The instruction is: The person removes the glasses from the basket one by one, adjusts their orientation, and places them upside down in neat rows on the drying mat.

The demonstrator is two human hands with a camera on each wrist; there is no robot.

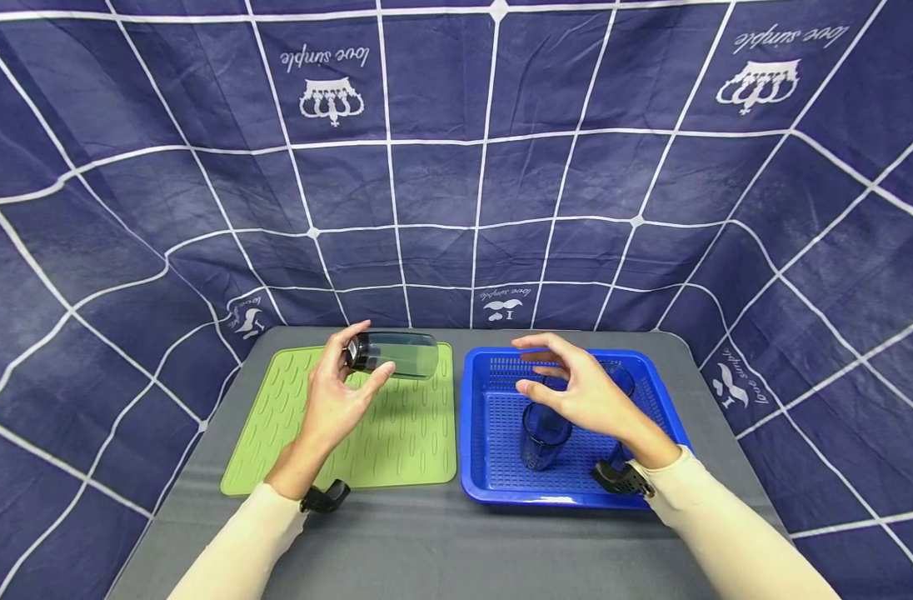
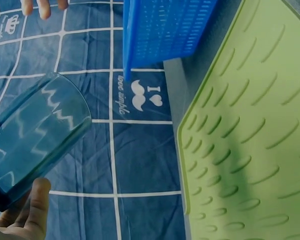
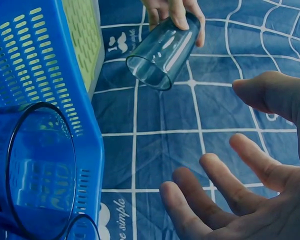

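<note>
The left hand (image 1: 336, 392) grips a tinted glass (image 1: 404, 357) near its dark base, fingers on the far side and thumb on the near side, parted by the width of the glass. The tinted glass is held in the air over the green mat (image 1: 276, 437), lying on its side: its long axis runs nearly level from 9 to 3 o'clock, base at 9, mouth at 3 — toward the right hand (image 1: 576, 392).

That hand is spread wide, thumb well apart from gently bent fingers, with nothing in its hold, above the blue basket (image 1: 473, 433). At 7 o'clock from it, an upright glass (image 1: 541, 450) stands in the basket, mouth up; more glassware is partly hidden behind the hand and wrist.

The basket sits at 3 o'clock from the mat, both on a gray table (image 1: 426, 546). Beyond, at 12 o'clock, hangs a navy curtain (image 1: 441, 185) — white grid lines, upside-down crowns and lettering.
</note>
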